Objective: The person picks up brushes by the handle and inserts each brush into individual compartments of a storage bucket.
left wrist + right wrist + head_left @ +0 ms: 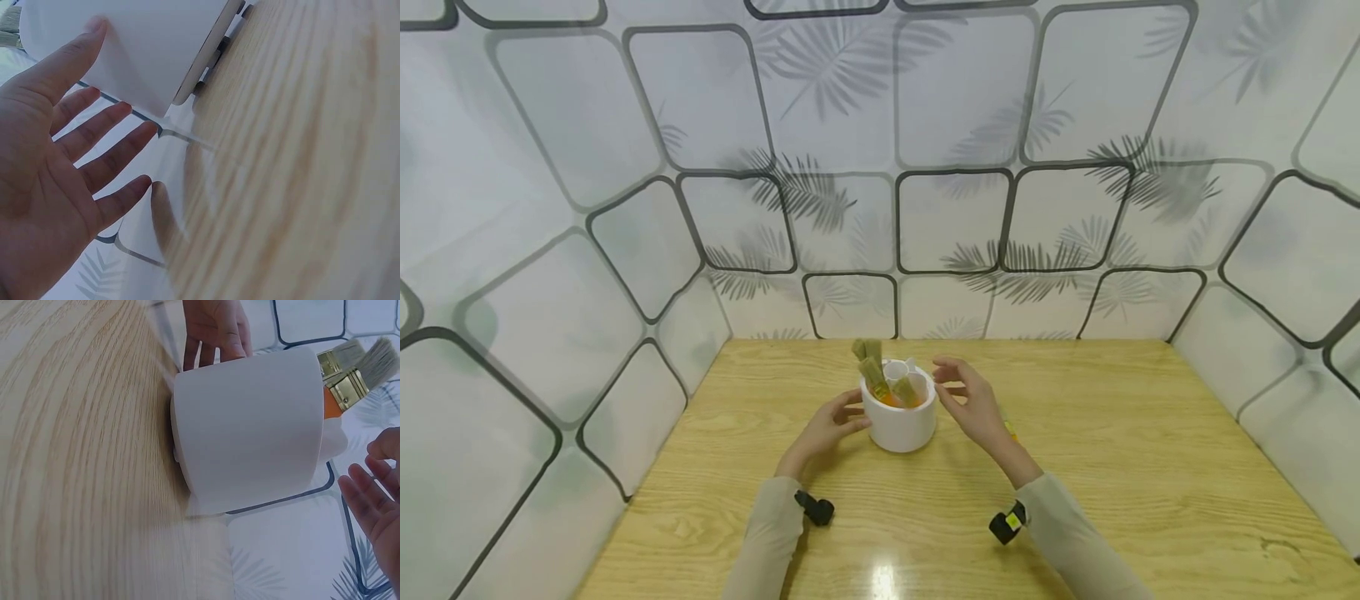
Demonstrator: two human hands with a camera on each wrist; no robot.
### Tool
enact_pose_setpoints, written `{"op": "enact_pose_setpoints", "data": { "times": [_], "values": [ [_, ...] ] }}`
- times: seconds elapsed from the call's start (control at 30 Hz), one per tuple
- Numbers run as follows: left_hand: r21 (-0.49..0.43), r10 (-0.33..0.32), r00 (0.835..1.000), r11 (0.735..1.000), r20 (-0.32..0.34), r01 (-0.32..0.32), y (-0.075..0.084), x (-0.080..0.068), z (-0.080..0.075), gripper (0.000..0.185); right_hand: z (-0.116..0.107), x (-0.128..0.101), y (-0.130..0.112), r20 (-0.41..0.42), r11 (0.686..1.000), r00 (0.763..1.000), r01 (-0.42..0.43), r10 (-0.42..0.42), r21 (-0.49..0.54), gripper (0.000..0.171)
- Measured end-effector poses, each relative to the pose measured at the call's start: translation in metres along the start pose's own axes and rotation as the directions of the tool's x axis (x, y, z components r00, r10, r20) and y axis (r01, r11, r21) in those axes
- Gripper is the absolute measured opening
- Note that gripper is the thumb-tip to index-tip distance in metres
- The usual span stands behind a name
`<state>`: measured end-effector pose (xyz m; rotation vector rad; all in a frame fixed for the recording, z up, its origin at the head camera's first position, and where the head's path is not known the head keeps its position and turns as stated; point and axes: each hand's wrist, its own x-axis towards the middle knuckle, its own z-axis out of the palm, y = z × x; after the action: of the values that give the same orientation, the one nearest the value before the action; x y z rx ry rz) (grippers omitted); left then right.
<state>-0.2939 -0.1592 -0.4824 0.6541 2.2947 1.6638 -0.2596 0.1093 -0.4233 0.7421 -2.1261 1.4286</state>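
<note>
While the head view is showing me both hands flanking a white holder (900, 421) standing upright mid-table (1150, 467), only the right wrist view is revealing brass ferrules on its brushes (353, 372), bristles pointing up. I am counting three brushes. Left hand (823, 429) is touching the holder, fingers straight; right hand (973, 400) is hovering open beside it.

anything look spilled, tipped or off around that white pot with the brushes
Nothing stands out. The white pot stands upright on the wooden table, with the brushes inside, bristles up. The left hand touches its side with straight fingers; the right hand hovers open beside the rim. No spill or damage shows.
</note>
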Motion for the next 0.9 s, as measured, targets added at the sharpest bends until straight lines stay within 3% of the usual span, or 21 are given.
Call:
{"op": "enact_pose_setpoints", "data": {
  "times": [0.9],
  "values": [
    [0.037,-0.004,1.0,0.999,0.016,0.003,0.004,0.001,0.001,0.068,-0.015,-0.004,0.007,-0.034,1.0,0.999,-0.027,0.027,-0.015,0.035]
  ]
}}
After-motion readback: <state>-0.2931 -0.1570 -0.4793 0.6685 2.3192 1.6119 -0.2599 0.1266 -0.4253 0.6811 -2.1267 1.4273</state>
